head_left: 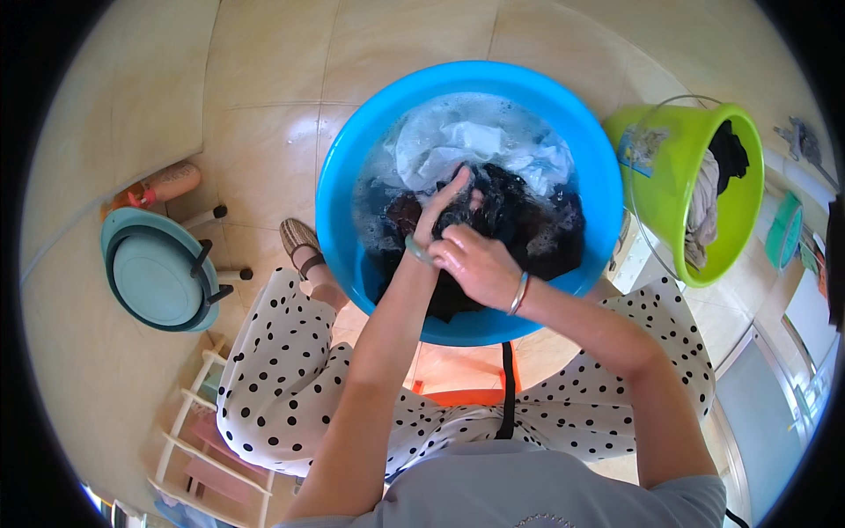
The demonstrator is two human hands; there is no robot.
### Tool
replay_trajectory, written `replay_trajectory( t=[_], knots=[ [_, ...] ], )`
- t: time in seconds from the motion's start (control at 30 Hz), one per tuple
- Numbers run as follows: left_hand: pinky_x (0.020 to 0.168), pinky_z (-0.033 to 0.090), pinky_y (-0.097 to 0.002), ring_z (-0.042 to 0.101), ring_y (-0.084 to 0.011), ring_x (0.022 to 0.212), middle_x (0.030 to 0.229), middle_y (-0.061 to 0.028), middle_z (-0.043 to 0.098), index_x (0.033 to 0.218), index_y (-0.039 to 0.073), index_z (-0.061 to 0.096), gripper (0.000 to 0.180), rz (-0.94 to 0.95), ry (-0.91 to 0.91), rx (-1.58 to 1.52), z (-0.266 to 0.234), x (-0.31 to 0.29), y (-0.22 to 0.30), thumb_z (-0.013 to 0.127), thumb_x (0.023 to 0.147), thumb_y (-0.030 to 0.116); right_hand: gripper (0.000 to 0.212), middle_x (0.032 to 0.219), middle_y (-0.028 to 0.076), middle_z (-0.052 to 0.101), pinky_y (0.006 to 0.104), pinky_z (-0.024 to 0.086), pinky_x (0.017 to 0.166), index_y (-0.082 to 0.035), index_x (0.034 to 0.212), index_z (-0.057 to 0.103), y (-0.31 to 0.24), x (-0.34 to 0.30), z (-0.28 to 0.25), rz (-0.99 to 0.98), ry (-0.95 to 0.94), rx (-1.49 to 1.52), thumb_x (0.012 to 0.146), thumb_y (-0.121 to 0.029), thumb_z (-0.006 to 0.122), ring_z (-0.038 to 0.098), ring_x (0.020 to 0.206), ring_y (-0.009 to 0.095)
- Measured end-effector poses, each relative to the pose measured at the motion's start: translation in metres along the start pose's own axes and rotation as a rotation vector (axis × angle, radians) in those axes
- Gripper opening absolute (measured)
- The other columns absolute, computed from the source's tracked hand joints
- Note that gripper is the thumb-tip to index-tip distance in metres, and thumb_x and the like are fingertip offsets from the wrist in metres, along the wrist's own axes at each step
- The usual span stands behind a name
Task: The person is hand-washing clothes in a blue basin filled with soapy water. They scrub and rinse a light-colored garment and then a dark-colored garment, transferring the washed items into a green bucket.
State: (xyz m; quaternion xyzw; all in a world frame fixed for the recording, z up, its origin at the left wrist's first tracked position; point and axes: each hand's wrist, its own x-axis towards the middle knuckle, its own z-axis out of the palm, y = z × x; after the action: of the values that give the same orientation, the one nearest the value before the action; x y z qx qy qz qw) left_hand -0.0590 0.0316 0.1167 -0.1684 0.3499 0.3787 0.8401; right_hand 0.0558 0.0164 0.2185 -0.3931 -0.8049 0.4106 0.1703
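Note:
A round blue basin [466, 74] holds sudsy water, white cloth [449, 145] toward the far side and dark cloth [550, 233] nearer me. My left hand [444, 207] is over the dark cloth inside the basin, its visible fingers stretched out and apart. Part of that hand is hidden by the wet cloth. On my left wrist sits a pale green bangle [417, 250]. My right hand [478, 267] lies across the left wrist, fingers closed on the bangle. A silvery bangle [519, 294] rings my right wrist.
At the right, a tilted lime-green bucket [660, 194] contains pale and dark cloth. A folded teal basin [158, 273] leans at the left beside a pinkish bottle [174, 180]. A white rack [189, 449] stands lower left. An orange stool [471, 397] shows between my legs.

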Motion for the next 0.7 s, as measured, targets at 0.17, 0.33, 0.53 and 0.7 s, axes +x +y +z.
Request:
replay_trajectory(
  t=[0.17,0.33,0.53,0.7],
  knots=[
    [0.062,0.045,-0.0249,0.050,-0.0106,0.064,0.075,0.0009,0.052,0.085,0.013,0.054,0.042,0.147,0.228,-0.093,0.085,-0.035,-0.019,0.049,0.092,0.054,0.020,0.070,0.005,0.048,0.0306,0.047,0.046,-0.008,0.072,0.054,-0.018,0.002,0.000,0.008,0.190,-0.145,0.083,-0.019,0.067,0.058,0.055,0.022],
    [0.068,0.044,-0.0282,0.050,-0.0115,0.076,0.083,0.0002,0.050,0.082,0.011,0.052,0.033,0.379,-0.098,0.041,0.038,-0.031,-0.045,0.049,0.095,0.041,0.024,0.065,0.012,0.054,0.0370,0.048,0.046,-0.005,0.068,0.052,-0.021,0.017,-0.010,0.086,0.351,-0.124,0.085,-0.016,0.063,0.058,0.053,0.030],
    [0.091,0.039,-0.0300,0.051,-0.0163,0.106,0.114,-0.0063,0.058,0.116,0.001,0.058,0.036,0.374,0.529,0.221,0.083,-0.043,-0.054,0.043,0.095,0.027,0.037,0.064,0.018,0.060,0.0482,0.049,0.056,-0.004,0.063,0.057,0.049,0.025,-0.011,0.477,0.369,-0.197,0.092,-0.025,0.048,0.060,0.060,0.038],
    [0.075,0.043,-0.0320,0.054,-0.0147,0.087,0.093,-0.0047,0.059,0.094,0.001,0.060,0.028,0.392,0.217,0.244,0.003,-0.033,-0.038,0.050,0.091,0.028,0.028,0.067,0.018,0.059,0.0442,0.048,0.053,-0.002,0.075,0.057,-0.007,0.012,0.000,0.285,0.314,-0.190,0.092,-0.024,0.051,0.059,0.061,0.038]
  ],
)
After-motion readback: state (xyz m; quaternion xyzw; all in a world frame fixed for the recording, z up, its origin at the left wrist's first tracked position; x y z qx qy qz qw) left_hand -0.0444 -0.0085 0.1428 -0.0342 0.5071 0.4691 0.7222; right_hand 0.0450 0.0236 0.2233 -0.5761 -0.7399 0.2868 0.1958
